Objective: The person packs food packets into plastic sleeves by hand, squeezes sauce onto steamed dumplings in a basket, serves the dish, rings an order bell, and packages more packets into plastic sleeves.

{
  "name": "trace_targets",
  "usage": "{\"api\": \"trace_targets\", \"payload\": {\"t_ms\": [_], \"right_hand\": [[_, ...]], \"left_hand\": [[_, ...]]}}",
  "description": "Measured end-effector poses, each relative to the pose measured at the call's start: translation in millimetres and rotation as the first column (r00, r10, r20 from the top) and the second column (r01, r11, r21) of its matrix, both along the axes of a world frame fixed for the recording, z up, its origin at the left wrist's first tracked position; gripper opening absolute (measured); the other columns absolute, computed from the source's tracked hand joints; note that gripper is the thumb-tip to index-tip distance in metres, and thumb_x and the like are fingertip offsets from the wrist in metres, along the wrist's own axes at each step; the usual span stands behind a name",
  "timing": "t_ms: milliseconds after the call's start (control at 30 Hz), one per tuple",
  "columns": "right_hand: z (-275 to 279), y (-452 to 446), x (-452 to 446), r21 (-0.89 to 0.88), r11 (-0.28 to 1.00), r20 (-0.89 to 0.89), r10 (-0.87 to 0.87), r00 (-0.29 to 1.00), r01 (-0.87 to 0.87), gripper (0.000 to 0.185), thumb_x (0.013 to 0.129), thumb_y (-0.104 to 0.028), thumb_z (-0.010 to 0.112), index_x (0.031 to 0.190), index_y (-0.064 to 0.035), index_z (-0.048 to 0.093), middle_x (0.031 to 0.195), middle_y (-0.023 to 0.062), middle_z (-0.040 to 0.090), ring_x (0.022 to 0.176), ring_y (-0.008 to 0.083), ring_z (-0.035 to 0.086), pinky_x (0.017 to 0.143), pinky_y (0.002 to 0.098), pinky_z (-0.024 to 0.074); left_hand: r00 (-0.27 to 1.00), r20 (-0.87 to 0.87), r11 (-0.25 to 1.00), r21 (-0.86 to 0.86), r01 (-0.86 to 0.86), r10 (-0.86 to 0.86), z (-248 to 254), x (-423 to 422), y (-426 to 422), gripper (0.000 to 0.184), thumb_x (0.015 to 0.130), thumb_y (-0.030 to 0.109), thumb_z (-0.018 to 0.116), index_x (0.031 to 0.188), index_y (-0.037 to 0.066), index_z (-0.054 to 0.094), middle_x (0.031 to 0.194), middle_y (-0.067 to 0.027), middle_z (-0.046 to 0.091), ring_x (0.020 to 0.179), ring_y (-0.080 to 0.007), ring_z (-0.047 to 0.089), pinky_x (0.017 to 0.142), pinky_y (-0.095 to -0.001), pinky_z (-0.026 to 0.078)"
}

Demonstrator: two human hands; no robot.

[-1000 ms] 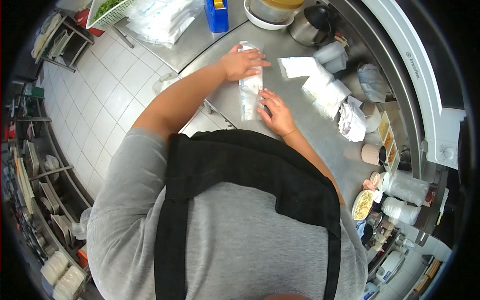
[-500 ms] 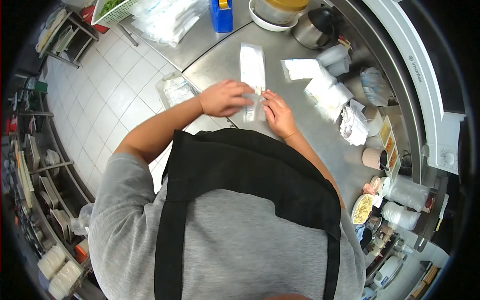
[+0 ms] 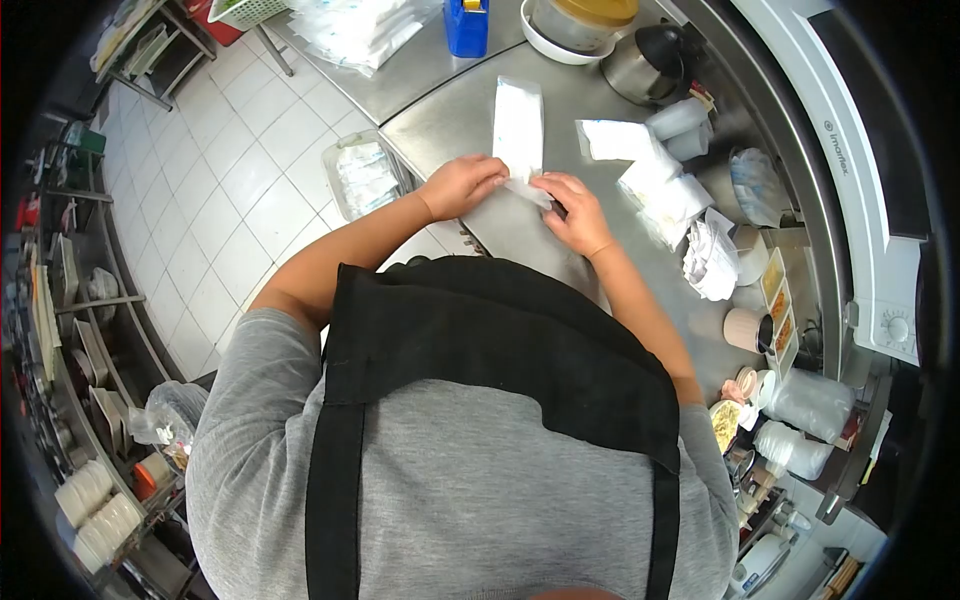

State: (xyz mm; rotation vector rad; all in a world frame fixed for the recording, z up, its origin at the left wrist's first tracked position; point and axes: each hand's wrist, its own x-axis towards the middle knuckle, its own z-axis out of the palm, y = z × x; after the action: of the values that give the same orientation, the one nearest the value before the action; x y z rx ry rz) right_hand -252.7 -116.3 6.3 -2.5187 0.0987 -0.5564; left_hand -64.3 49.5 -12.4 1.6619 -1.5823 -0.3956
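Observation:
A narrow white plastic packet [image 3: 518,125] lies flat on the steel table, its long side pointing away from me. Its near end is a loose, clear flap of plastic, folded up between my hands. On the left of this flap, my left hand [image 3: 464,188] is closed with its fingertips pinching the edge. My right hand [image 3: 574,214] grips the other side, thumb and fingers bent around the plastic. What is inside the packet cannot be made out.
More white packets [image 3: 655,190] lie on the right, beside crumpled paper [image 3: 710,258]. A blue tape dispenser [image 3: 467,28], a stack of plastic bags [image 3: 355,30] and a steel jug [image 3: 642,65] stand farther back. A clear tub [image 3: 362,178] holding packets sits left, below table height.
My left hand has come down onto the packet's near end. The flap that lay toward me is now folded up between both hands. The view has shifted slightly.

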Motion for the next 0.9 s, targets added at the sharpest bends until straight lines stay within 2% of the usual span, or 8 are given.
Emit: {"api": "trace_targets", "payload": {"t_ms": [167, 267, 400, 500, 600, 700, 800, 900], "right_hand": [[-17.2, -2.2, 10.3, -0.07, 0.992, 0.077, -0.096, 0.992, 0.101, 0.018, 0.072, -0.007, 0.07, 0.09, -0.0053, 0.067, 0.098, 0.008, 0.065, 0.092, 0.0285, 0.061, 0.079, 0.0371, 0.05], [-20.0, -3.3, 13.1, -0.034, 0.991, 0.093, -0.126, 0.988, 0.13, 0.014, 0.072, -0.008, 0.07, 0.086, -0.0048, 0.066, 0.093, 0.006, 0.065, 0.088, 0.0277, 0.061, 0.076, 0.0362, 0.0502], [-17.0, -3.8, 13.4, 0.003, 0.985, 0.037, -0.17, 0.985, 0.17, 0.012, 0.074, -0.009, 0.07, 0.084, -0.0051, 0.066, 0.09, 0.0065, 0.065, 0.086, 0.0281, 0.06, 0.075, 0.0359, 0.0498], [-9.8, -1.9, 18.1, 0.062, 0.971, -0.019, -0.229, 0.973, 0.23, 0.011, 0.078, -0.014, 0.069, 0.084, -0.0051, 0.066, 0.084, 0.0068, 0.065, 0.082, 0.0277, 0.059, 0.071, 0.0358, 0.0488], [-2.0, 0.9, 30.0, 0.132, 0.95, -0.077, -0.273, 0.959, 0.281, 0.015, 0.082, -0.02, 0.068, 0.083, -0.005, 0.065, 0.077, 0.0073, 0.064, 0.077, 0.0266, 0.058, 0.068, 0.0359, 0.0476], [-1.7, 3.4, 38.4, 0.183, 0.916, -0.153, -0.331, 0.931, 0.356, 0.019, 0.083, -0.024, 0.068, 0.08, -0.0056, 0.065, 0.071, 0.0077, 0.063, 0.074, 0.0257, 0.057, 0.066, 0.0358, 0.0471], [-2.6, 4.2, 44.3, 0.143, 0.894, -0.201, -0.394, 0.897, 0.425, 0.022, 0.083, -0.027, 0.068, 0.078, -0.0062, 0.063, 0.069, 0.0082, 0.063, 0.074, 0.0259, 0.058, 0.067, 0.0361, 0.0474], [-4.7, 4.6, 51.7, 0.16, 0.845, -0.261, -0.462, 0.848, 0.51, 0.024, 0.082, -0.029, 0.068, 0.078, -0.0063, 0.062, 0.07, 0.0092, 0.065, 0.074, 0.0277, 0.061, 0.067, 0.0374, 0.048]], "left_hand": [[0.999, -0.034, 0.999, -0.001, 0.037, -0.037, -2.0, 8.6, -2.3, 0.028, 0.086, 0.024, 0.065, 0.109, 0.01, 0.059, 0.096, -0.0103, 0.063, 0.096, -0.0289, 0.057, 0.087, -0.0393, 0.043], [0.982, 0.183, 0.991, -0.131, -0.02, 0.044, 7.6, -0.6, 4.5, 0.036, 0.079, 0.034, 0.071, 0.106, 0.013, 0.059, 0.093, -0.0079, 0.065, 0.096, -0.0239, 0.057, 0.089, -0.0384, 0.04], [0.954, 0.236, 0.979, -0.122, -0.161, 0.186, -2.6, -11.9, -1.9, 0.035, 0.075, 0.033, 0.073, 0.102, 0.012, 0.062, 0.082, -0.0022, 0.066, 0.093, -0.0218, 0.057, 0.086, -0.0404, 0.038], [0.948, 0.169, 0.963, -0.017, -0.271, 0.269, -6.7, -11.0, -8.2, 0.028, 0.079, 0.032, 0.069, 0.097, 0.01, 0.063, 0.079, -0.0021, 0.066, 0.091, -0.0219, 0.058, 0.082, -0.0408, 0.039], [0.92, -0.04, 0.92, 0.064, -0.386, 0.389, -2.6, -11.1, -17.6, 0.024, 0.084, 0.03, 0.064, 0.096, 0.009, 0.062, 0.079, -0.0064, 0.068, 0.086, -0.0249, 0.061, 0.081, -0.0427, 0.04], [0.888, 0.028, 0.882, 0.099, -0.46, 0.46, 7.4, -9.1, -29.2, 0.025, 0.084, 0.029, 0.064, 0.092, 0.006, 0.062, 0.082, -0.0143, 0.066, 0.071, -0.0352, 0.063, 0.068, -0.0447, 0.048], [0.871, 0.101, 0.826, 0.282, -0.489, 0.481, 17.2, -7.7, -39.8, 0.028, 0.087, 0.033, 0.06, 0.097, 0.007, 0.063, 0.081, -0.0145, 0.068, 0.076, -0.0334, 0.065, 0.073, -0.0446, 0.047], [0.859, 0.177, 0.786, 0.347, -0.511, 0.48, 18.2, -1.5, -50.5, 0.031, 0.088, 0.036, 0.057, 0.099, 0.008, 0.064, 0.083, -0.0133, 0.069, 0.081, -0.032, 0.066, 0.078, -0.0458, 0.046]]}}
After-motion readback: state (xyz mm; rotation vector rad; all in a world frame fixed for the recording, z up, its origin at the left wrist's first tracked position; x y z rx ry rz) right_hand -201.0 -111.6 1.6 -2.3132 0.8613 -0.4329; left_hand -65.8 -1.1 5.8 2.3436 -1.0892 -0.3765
